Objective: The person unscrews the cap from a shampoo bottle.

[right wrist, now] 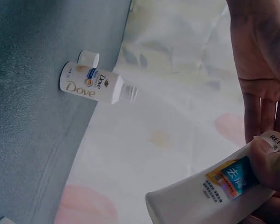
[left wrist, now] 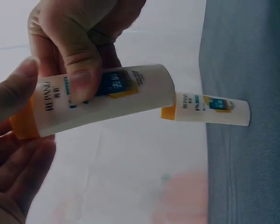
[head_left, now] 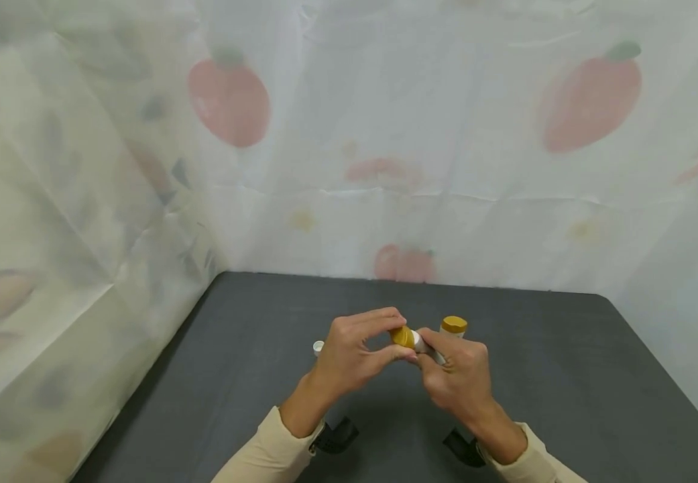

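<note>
Left hand (head_left: 351,350) pinching yellow cap (head_left: 403,337), right hand (head_left: 458,376) gripping bottle (left wrist: 147,95), forearms (head_left: 271,446) converging

Head view: from up high we look forward and down over the dark table (head_left: 276,302) to the printed sheet (head_left: 463,134), widest and farthest.
Left wrist view: right in close, tipped sideways, table along the right edge, held bottle (left wrist: 116,93) huge.
Right wrist view: close again, tipped the opposite way, table on the left, Dove bottle (right wrist: 91,86) beyond.
Both wrists: sharing that held bottle, and the head has it too.
Head and right wrist: sharing the small white cap (right wrist: 89,59), probably.
</note>
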A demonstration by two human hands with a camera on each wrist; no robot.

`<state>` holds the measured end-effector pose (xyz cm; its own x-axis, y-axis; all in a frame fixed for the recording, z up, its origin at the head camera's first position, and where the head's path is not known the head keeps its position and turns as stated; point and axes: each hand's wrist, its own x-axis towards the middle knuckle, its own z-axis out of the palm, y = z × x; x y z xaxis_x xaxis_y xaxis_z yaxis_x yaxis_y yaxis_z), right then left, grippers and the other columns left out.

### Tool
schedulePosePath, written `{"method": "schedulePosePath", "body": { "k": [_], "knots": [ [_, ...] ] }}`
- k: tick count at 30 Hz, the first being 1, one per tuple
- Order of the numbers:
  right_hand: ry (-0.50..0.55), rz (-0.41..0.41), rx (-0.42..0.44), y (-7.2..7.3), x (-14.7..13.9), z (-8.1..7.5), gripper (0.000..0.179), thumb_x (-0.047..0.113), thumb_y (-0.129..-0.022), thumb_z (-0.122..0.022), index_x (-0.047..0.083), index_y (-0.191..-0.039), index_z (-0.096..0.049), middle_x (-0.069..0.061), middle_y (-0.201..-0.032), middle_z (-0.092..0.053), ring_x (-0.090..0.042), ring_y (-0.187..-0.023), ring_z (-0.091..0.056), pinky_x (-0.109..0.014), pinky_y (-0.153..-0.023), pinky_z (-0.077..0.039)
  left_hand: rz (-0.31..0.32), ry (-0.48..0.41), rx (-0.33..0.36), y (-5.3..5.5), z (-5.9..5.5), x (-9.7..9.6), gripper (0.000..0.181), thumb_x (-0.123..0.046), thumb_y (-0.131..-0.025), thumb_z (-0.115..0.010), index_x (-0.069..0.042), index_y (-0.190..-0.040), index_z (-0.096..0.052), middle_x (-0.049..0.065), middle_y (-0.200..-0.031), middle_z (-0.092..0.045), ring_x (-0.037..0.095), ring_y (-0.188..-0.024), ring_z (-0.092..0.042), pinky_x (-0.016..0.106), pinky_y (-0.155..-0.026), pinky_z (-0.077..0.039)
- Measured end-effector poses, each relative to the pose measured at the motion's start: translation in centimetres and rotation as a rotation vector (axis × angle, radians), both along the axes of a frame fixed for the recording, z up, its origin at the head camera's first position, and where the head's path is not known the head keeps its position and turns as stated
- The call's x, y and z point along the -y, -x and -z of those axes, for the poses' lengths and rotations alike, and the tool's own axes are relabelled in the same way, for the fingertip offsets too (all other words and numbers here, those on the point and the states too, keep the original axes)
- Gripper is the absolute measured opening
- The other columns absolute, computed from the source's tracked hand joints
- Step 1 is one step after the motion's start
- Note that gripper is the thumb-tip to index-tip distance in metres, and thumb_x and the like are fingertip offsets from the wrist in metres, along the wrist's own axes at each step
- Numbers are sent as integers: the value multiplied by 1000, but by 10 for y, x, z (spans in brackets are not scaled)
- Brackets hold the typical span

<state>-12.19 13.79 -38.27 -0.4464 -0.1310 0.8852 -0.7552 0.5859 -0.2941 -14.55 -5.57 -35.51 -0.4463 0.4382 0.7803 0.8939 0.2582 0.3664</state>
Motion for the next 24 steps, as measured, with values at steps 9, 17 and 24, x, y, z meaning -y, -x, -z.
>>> {"method": "schedulePosePath", "body": {
  "k": [9,17,24],
  "knots": [
    [14,-23,6,1,-1,1,24,-10,-73,-83,11,-82,-74,6,-60,-60,6,-46,-33,-10,-44,-30,91,4,106,0,-12,3,45,-11,-81,-90,-3,-123,-75,12,-122,-76,22,-112,-75,28,-97,-61],
    [32,-47,27,-5,1,-3,21,-7,-73,-86,3,-90,-80,-3,-72,-77,-3,-50,-59,-16,-50,-50,169,-34,70,1,-14,-1,24,-1,-87,-83,-1,-110,-78,13,-108,-79,18,-93,-76,22,-81,-62],
    [34,-70,-13,-6,0,-3,14,13,-86,-86,3,-92,-79,-9,-74,-78,-11,-52,-66,-19,-56,-57,185,-88,56,1,-12,-6,22,-2,-86,-84,-5,-108,-79,11,-104,-78,14,-85,-74,20,-76,-61]
  ]
}}
